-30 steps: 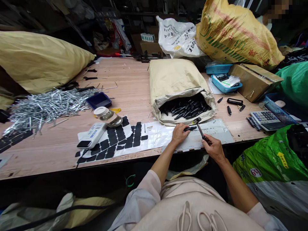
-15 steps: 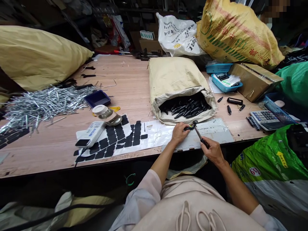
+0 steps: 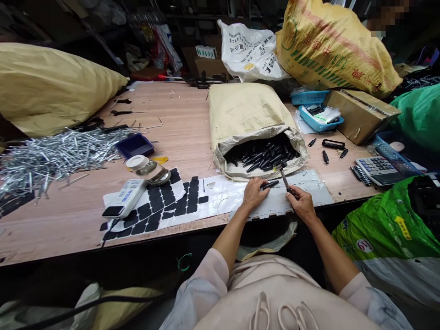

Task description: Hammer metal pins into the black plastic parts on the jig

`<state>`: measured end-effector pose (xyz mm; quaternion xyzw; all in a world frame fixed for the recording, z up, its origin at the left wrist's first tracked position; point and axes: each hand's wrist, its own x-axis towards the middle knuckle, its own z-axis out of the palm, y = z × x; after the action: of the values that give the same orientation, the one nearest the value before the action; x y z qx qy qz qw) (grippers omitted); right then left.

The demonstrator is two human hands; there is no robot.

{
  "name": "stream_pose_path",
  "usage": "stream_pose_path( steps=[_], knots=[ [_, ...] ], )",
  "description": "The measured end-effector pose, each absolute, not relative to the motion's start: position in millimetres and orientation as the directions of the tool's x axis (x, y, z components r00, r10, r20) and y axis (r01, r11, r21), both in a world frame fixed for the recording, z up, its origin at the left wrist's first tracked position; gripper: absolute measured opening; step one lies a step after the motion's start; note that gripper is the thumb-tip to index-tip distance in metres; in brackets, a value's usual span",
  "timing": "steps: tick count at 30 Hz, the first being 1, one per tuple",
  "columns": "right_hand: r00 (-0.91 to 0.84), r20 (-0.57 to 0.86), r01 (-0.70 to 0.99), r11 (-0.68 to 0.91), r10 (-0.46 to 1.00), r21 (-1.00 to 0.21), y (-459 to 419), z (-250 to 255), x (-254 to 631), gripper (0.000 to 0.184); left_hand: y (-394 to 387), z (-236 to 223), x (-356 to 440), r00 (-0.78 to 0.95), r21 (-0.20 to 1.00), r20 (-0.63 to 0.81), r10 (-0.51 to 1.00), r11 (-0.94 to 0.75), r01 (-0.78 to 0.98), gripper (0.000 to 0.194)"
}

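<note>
My left hand (image 3: 255, 192) is closed on a slim black handle-like part (image 3: 270, 185), lying low over a grey-white board (image 3: 309, 184) at the table's front edge. My right hand (image 3: 301, 201) grips a small hammer (image 3: 285, 178) by its dark handle. The hammer's head is raised just beyond the black part, apart from it. Right behind both hands a beige woven sack (image 3: 249, 107) lies with its mouth towards me. Inside the mouth are many similar black parts (image 3: 268, 155).
To the left are a heap of metal rods (image 3: 65, 149), a dark blue tray (image 3: 134, 145), a glass jar (image 3: 148, 169) and a white device (image 3: 125, 198) near black adhesive pads (image 3: 187, 197). On the right stand a calculator (image 3: 376, 169), blue baskets (image 3: 321, 120) and a cardboard box (image 3: 360, 114).
The hammer head has lifted up and away from the black part, which shows more plainly now. My left hand keeps its hold. The whole view has shifted slightly.
</note>
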<state>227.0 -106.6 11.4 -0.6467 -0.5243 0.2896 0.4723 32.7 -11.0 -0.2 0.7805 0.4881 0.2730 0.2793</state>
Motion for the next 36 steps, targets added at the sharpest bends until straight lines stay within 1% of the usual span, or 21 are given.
stream_pose_path(
  steps=[2, 4, 9, 12, 15, 17, 19, 21, 23, 25, 26, 27, 28, 29, 30, 32, 33, 35, 36],
  knots=[
    [0.327, 0.077, 0.308, -0.029, 0.942, -0.951, -99.1, 6.4, 228.2, 0.046, -11.8, -0.3, 32.1, 0.377, 0.702, 0.15, 0.914, -0.367, 0.61, 0.02],
    [0.344, 0.049, 0.252, -0.042, 0.938, -0.967, -95.6, 2.1, 228.1, 0.047, -12.2, -0.4, 31.8, 0.381, 0.704, 0.148, 0.912, -0.369, 0.608, 0.021],
    [0.325, 0.054, 0.232, -0.024, 0.944, -0.972, -95.6, -2.7, 228.3, 0.048, -11.2, 4.1, 30.8, 0.404, 0.712, 0.171, 0.899, -0.396, 0.58, 0.019],
    [0.325, 0.05, 0.229, -0.027, 0.944, -0.973, -95.2, -3.5, 229.4, 0.047, -20.7, 11.5, 24.3, 0.405, 0.739, 0.276, 0.872, -0.462, 0.491, 0.018],
    [0.327, 0.056, 0.224, -0.02, 0.943, -0.974, -94.6, -3.5, 229.9, 0.047, -51.9, 17.1, 8.7, 0.428, 0.719, 0.402, 0.81, -0.569, 0.401, 0.02],
    [0.321, 0.059, 0.226, -0.016, 0.945, -0.974, -94.7, -2.7, 229.7, 0.047, -82.8, 15.4, -5.3, 0.502, 0.684, 0.439, 0.745, -0.64, 0.35, 0.023],
    [0.321, 0.055, 0.221, -0.018, 0.945, -0.975, -94.9, -1.6, 229.4, 0.047, -114.2, 8.3, -19.2, 0.598, 0.653, 0.422, 0.681, -0.686, 0.321, 0.025],
    [0.323, 0.051, 0.212, -0.02, 0.945, -0.977, -95.1, -0.7, 229.2, 0.046, -139.0, -3.1, -30.6, 0.657, 0.643, 0.331, 0.677, -0.672, 0.367, 0.027],
    [0.328, 0.056, 0.21, -0.016, 0.943, -0.978, -95.1, -0.4, 229.1, 0.044, -153.3, -15.1, -37.8, 0.651, 0.635, 0.135, 0.747, -0.57, 0.521, 0.028],
    [0.328, 0.064, 0.216, -0.009, 0.942, -0.976, -95.1, -0.9, 229.2, 0.043, -158.5, -23.3, -40.4, 0.591, 0.56, -0.119, 0.798, -0.437, 0.704, 0.029],
    [0.328, 0.067, 0.218, -0.007, 0.942, -0.976, -95.1, -1.3, 229.3, 0.043, -158.9, -24.9, -40.1, 0.566, 0.508, -0.227, 0.793, -0.399, 0.763, 0.03],
    [0.326, 0.067, 0.219, -0.006, 0.943, -0.976, -95.0, -1.8, 229.4, 0.044, -158.4, -24.5, -38.9, 0.561, 0.469, -0.302, 0.771, -0.393, 0.791, 0.03],
    [0.324, 0.064, 0.219, -0.008, 0.944, -0.976, -95.0, -2.2, 229.5, 0.044, -157.3, -22.1, -36.7, 0.582, 0.456, -0.339, 0.74, -0.412, 0.789, 0.03],
    [0.324, 0.06, 0.218, -0.013, 0.944, -0.976, -94.9, -2.6, 229.5, 0.045, -155.5, -17.7, -33.7, 0.625, 0.472, -0.338, 0.703, -0.448, 0.759, 0.028],
    [0.326, 0.055, 0.217, -0.018, 0.944, -0.976, -94.9, -2.8, 229.6, 0.046, -152.6, -11.6, -30.0, 0.679, 0.507, -0.306, 0.667, -0.49, 0.71, 0.026],
    [0.33, 0.048, 0.217, -0.026, 0.943, -0.976, -94.7, -2.9, 229.5, 0.047, -141.1, 4.2, -20.9, 0.759, 0.583, -0.191, 0.623, -0.55, 0.598, 0.023],
    [0.328, 0.049, 0.221, -0.026, 0.943, -0.975, -94.6, -2.9, 229.5, 0.047, -131.4, 13.1, -15.7, 0.769, 0.615, -0.124, 0.627, -0.56, 0.555, 0.022],
    [0.319, 0.057, 0.23, -0.019, 0.946, -0.973, -94.5, -3.0, 229.4, 0.045, -102.4, 30.5, -4.6, 0.719, 0.671, 0.011, 0.695, -0.539, 0.51, 0.02],
    [0.314, 0.061, 0.232, -0.014, 0.947, -0.973, -94.6, -3.3, 229.3, 0.045, -83.8, 38.0, 1.0, 0.658, 0.694, 0.071, 0.749, -0.511, 0.507, 0.02]
  ],
)
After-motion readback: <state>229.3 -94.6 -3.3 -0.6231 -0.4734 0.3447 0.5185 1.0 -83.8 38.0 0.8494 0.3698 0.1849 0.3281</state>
